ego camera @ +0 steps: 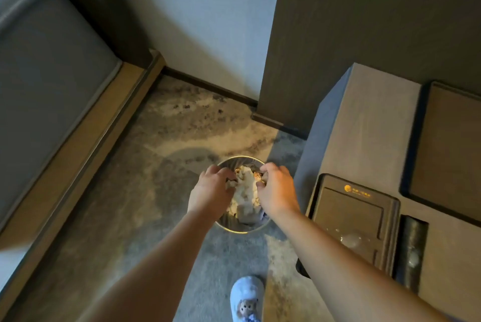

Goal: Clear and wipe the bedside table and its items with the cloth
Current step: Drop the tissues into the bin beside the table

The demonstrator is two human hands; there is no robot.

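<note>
Mottled grey carpet (145, 191) runs beneath a round bin (235, 230) beside your bedside table (364, 124). Over that bin, your left hand (212, 191) and right hand (277, 191) curl their fingers onto crumpled pale trash (246, 189), wrists bent down, forearms reaching forward. I cannot tell which piece is the cloth.

Both hands, left (212, 189) and right (277, 190), lowered, fingers curled, arms outstretched.
</note>
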